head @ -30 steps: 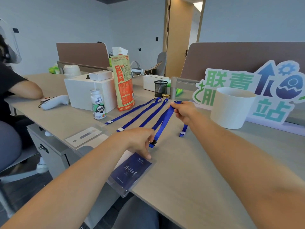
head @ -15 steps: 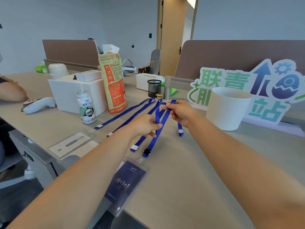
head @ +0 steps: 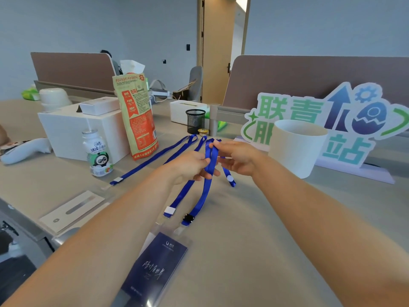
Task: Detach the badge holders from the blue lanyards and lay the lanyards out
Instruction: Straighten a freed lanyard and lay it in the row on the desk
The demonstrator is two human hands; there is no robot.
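Left grip (head: 188, 166): is pinching the held blue lanyard between thumb and fingertips, at the centre of the view.
Right grip (head: 238, 156): is pinching the upper fold of the same lanyard with curled fingers, just beside the left grip at its 2 o'clock.
Held blue lanyard (head: 209, 158): is hanging from both grips toward 6 o'clock, with its black clip (head: 188, 218) lying on the table (head: 254, 240).
White-tagged strap end (head: 170, 210): is lying just beside the clip, at its 10 o'clock.
Laid lanyard (head: 152, 160): is lying flat on the table at 10 o'clock from the left grip.
Badge holder (head: 157, 262): is lying flat near the table's front edge at 6 o'clock, with its top just beside the black clip; I cannot tell whether they are joined.
White cup (head: 296, 147): is standing at 3 o'clock from the right grip.
Panda drink bottle (head: 98, 154): is standing upright at 9 o'clock from the left grip.
Orange snack bag (head: 136, 116): is standing behind the bottle, at 10 o'clock.
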